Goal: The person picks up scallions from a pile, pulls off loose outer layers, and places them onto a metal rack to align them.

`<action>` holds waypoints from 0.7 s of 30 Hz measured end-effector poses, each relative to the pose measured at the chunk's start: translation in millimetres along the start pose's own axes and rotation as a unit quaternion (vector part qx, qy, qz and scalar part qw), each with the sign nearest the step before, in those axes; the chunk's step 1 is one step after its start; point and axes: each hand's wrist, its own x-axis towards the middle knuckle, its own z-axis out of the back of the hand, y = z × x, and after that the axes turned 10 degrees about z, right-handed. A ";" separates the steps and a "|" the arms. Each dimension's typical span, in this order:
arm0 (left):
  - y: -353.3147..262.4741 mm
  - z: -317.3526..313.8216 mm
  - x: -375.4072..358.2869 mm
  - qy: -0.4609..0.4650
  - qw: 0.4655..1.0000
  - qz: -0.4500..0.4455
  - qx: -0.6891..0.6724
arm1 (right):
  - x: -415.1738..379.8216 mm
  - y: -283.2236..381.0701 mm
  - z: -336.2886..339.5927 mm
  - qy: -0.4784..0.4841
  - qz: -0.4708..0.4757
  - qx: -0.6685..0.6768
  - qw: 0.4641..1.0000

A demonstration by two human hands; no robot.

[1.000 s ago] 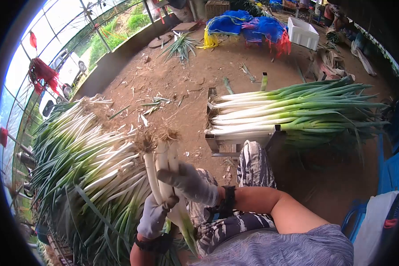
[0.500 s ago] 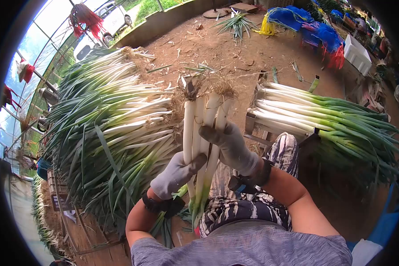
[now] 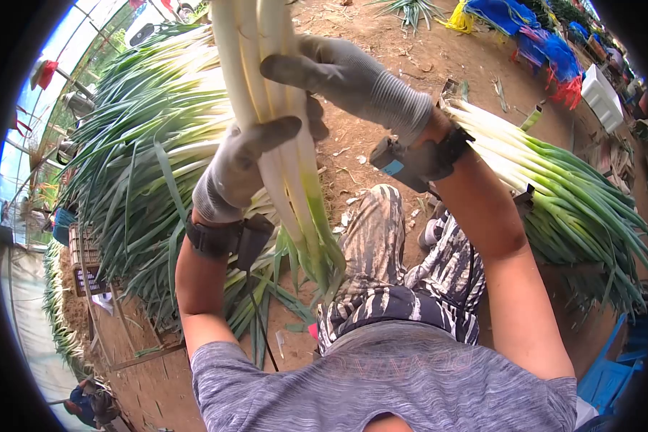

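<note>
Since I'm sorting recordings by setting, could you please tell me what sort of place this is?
It looks like a farm's packing shed, perhaps a greenhouse: a big heap of long green onions, a second stack of them, and an earth floor.

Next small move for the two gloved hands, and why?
Probably swing the green onion bunch toward the stack at the right: left hand and right hand both grip it, and similar stalks lie there side by side, white ends together.

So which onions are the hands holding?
The upright bunch, gripped by the left hand and right hand. Neither the left pile nor the right pile is held.
</note>
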 end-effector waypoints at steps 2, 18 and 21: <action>-8.5 10.2 5.2 -0.092 0.990 -0.099 -0.044 | 5.2 -31.3 -13.8 -0.050 0.147 -0.021 0.988; -124.7 28.7 -31.2 -0.260 0.901 -0.348 0.006 | -55.2 -82.4 3.4 -0.097 -0.048 -0.277 0.955; -121.3 -9.0 -15.5 -0.284 0.875 -0.392 0.014 | -57.9 -56.1 -18.6 -0.121 0.059 -0.315 0.940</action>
